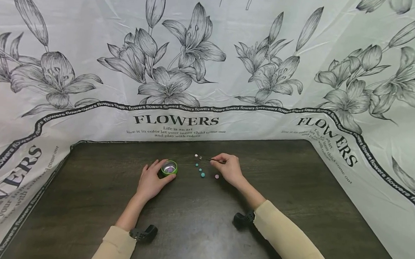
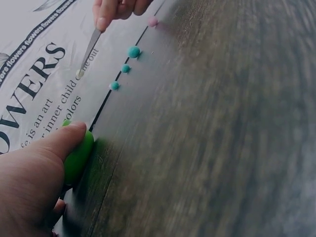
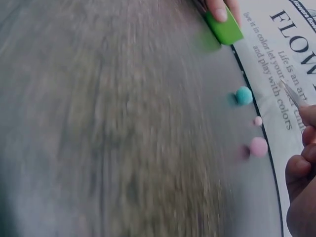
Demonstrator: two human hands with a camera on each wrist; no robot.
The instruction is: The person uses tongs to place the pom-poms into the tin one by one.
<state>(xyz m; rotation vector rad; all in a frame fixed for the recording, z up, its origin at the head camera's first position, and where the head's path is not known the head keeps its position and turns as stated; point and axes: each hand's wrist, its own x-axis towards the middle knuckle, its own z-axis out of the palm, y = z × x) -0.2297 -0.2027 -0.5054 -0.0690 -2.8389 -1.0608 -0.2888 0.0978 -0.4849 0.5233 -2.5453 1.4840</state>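
My left hand grips a small green cup between thumb and fingers. Its inside is silvery, with something pinkish-purple at the bottom. A pair of metal tweezers is pinched in my right hand, pointing left. At the tweezers' tips is a small whitish ball; whether it is lifted off the table I cannot tell. Nearby lie another whitish ball and, in a short row, three teal balls of differing size. Just below the right hand sits a pink ball.
All of this is on a dark wood-grained table. A white cloth with flower drawings and lettering hangs along the table's back and sides. Each wrist wears a black band device.
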